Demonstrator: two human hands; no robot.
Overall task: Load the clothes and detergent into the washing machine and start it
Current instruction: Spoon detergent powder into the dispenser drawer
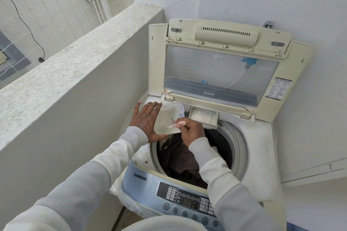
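I saw the washing machine (262,137) with its lid (221,69) raised; dark clothes (184,157) lay in its drum, a detergent container (167,118) on its rim.

Top-loading washing machine (262,137), cream-white and worn, with lid (221,65) folded up and back against the wall, clear window panel showing. Round drum opening (238,146) exposed, holding dark brown and black clothes (180,159) piled inside. Blue-grey control panel (180,195) along the near edge, marked "TurboDrum", with dark display and row of round buttons. Detergent container (167,120), pale and powder-dusted, tilted at the rear left rim of the opening.
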